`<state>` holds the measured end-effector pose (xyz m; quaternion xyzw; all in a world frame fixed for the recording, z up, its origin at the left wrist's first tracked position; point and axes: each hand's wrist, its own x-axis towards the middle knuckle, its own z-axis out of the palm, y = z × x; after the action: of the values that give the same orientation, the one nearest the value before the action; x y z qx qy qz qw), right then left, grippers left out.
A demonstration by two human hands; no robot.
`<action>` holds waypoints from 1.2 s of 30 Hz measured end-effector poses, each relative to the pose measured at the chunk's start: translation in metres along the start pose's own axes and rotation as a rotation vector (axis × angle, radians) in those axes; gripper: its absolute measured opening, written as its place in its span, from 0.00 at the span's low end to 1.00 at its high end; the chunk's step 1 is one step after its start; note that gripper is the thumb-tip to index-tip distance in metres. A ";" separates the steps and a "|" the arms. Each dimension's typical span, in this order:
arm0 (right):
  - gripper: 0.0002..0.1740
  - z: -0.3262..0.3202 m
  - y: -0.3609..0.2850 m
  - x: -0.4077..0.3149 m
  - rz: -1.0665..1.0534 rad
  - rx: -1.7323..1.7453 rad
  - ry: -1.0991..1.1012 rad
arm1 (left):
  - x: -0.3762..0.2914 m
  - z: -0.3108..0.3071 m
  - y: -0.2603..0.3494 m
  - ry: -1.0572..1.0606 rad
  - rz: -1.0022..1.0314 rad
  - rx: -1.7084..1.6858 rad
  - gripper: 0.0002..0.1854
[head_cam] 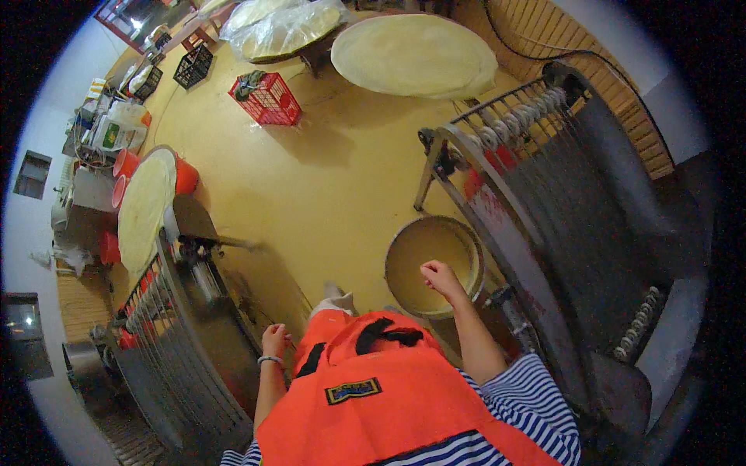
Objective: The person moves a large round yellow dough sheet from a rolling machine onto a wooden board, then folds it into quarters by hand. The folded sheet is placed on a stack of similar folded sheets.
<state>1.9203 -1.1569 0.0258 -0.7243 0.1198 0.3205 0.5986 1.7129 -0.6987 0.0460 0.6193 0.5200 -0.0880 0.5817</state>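
My left hand (276, 341), with a bracelet at its wrist, hangs beside the red apron (373, 396); its fingers are curled and nothing shows in them. Over a wide round basin (408, 256) on the right, my right hand (440, 279) is held with fingers curled in. Nothing can be seen in it. Whether the basin holds anything is hard to tell. To my right stands a machine with a wide dark belt (594, 204) and a row of pale rollers (518, 119). A similar machine (175, 349) stands to my left.
Large round tables or trays bear pale yellow sheets (414, 55), one of them under clear plastic (285, 26). A red plastic crate (271, 102) with dark cloth and a black crate (193, 66) stand on the yellow floor. Another round pale sheet (145, 204) lies at the left, near red buckets (125, 163).
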 end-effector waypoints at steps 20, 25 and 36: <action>0.20 0.054 -0.214 0.250 0.073 0.475 0.351 | 0.386 0.160 0.371 -0.417 0.174 0.602 0.16; 0.23 0.001 -0.263 0.327 0.067 0.593 0.471 | 0.411 0.251 0.434 -0.588 0.095 0.491 0.15; 0.23 -0.151 -0.297 0.580 0.157 0.955 0.607 | 0.464 0.478 0.628 -0.538 -0.187 0.042 0.24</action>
<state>2.5785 -1.1017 -0.0804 -0.4221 0.4714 0.0518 0.7726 2.6243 -0.6990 -0.0372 0.5348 0.3999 -0.3131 0.6753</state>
